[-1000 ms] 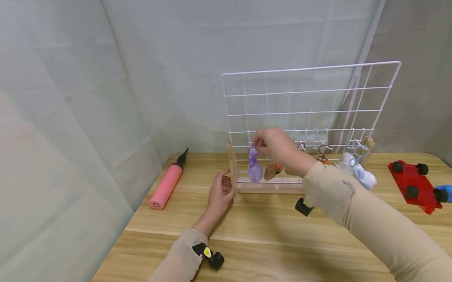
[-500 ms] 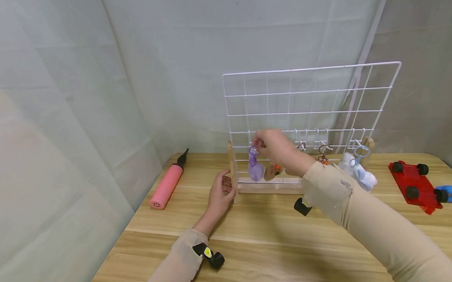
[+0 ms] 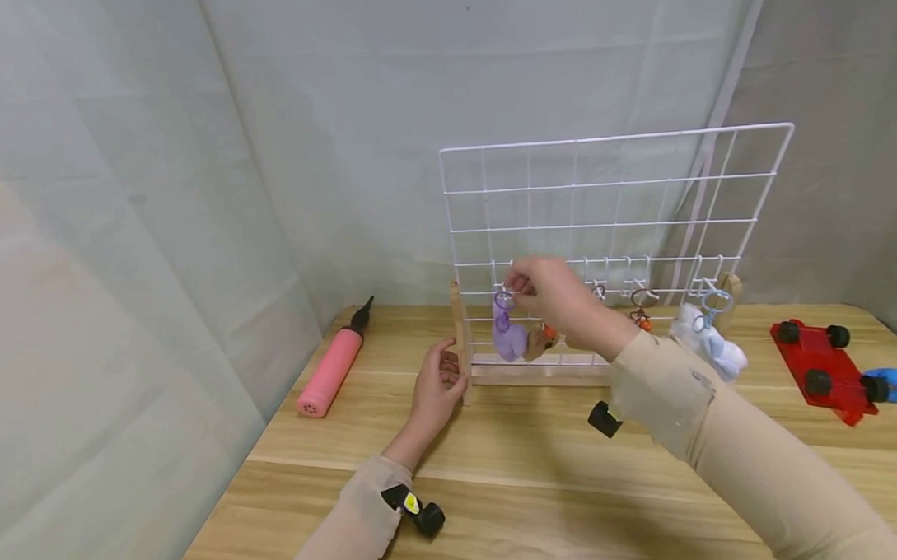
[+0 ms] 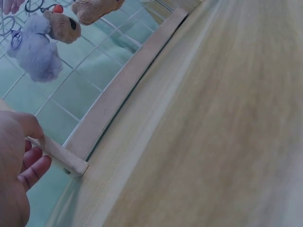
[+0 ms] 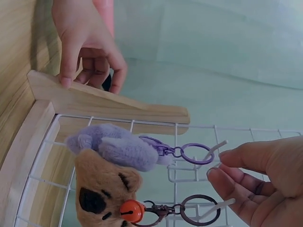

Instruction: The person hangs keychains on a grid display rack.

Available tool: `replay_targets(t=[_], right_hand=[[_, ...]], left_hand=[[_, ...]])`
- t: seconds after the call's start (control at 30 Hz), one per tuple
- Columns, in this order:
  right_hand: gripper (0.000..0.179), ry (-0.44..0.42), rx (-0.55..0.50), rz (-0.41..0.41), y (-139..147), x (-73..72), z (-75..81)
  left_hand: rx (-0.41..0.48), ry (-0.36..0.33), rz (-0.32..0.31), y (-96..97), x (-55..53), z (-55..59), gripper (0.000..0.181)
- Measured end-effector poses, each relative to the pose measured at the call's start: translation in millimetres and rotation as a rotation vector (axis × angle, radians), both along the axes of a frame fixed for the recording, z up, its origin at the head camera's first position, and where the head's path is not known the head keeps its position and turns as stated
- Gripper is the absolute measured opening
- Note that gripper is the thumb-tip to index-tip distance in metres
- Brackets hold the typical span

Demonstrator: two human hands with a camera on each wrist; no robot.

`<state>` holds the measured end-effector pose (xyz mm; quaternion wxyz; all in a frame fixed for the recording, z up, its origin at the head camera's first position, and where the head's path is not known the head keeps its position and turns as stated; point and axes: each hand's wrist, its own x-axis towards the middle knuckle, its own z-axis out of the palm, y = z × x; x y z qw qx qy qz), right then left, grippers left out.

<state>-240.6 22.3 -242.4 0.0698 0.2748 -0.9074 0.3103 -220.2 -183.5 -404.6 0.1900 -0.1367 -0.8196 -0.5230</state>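
Note:
A purple plush keychain hangs by its purple ring on a hook of the white wire rack, at the rack's left end. My right hand is right beside that hook, thumb and index fingertips apart and off the ring. Below, in the right wrist view, a brown plush keychain with an orange bell hangs on the neighbouring hook. My left hand holds the rack's left wooden side post, thumb toward me and fingers curled at its outer side; the left wrist view shows it too.
A pink hand pump lies left of the rack. White plush keychain hangs at the rack's right end. Further right is a red toy car lying wheels up beside a blue object. Pale cloth walls enclose the table.
My right hand has let go of the purple keychain's ring and drawn slightly right. The purple plush has swung a little toward the brown one. My left hand stays put.

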Motion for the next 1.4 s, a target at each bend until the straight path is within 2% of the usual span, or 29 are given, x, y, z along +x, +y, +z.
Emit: replay_targets(t=[0.17,0.33,0.47,0.6,0.8,0.93,1.07,1.17,1.3,1.4], right_hand=[[0.018,0.054,0.003,-0.005,5,6.0,-0.7],[0.020,0.147,0.002,-0.004,7,13.3,-0.7],[0.019,0.225,-0.029,0.024,8,19.9,-0.5],[0.018,0.299,-0.036,0.044,11,26.6,-0.7],[0.022,0.340,-0.039,0.082,21,39.7,-4.1],[0.027,0.392,-0.032,0.121,31,48.0,-11.1],[0.033,0.436,-0.004,0.137,42,55.7,-19.1],[0.036,0.429,0.019,0.132,51,62.7,-24.8],[0.039,0.401,0.048,0.122,64,72.0,-33.5],[0.044,0.420,0.075,0.131,75,77.2,-42.0]], left_hand=[[0.001,0.012,0.019,-6.8,-17.7,-19.3,0.058],[0.005,0.049,0.025,-11.8,-20.5,-23.2,0.056],[-0.030,0.112,0.059,-12.9,-17.0,-20.5,0.052],[-0.087,0.171,0.124,-12.3,-12.7,-14.5,0.049],[-0.152,0.242,0.202,-12.3,-5.7,-1.2,0.043],[-0.256,0.385,0.192,-14.2,-1.7,6.9,0.044],[-0.437,0.554,0.161,-15.8,3.2,15.2,0.047],[-0.560,0.647,0.135,-15.4,9.2,21.9,0.049],[-0.671,0.696,0.103,-13.1,18.4,30.1,0.054],[-0.761,0.685,0.077,-12.3,24.7,34.8,0.060]])
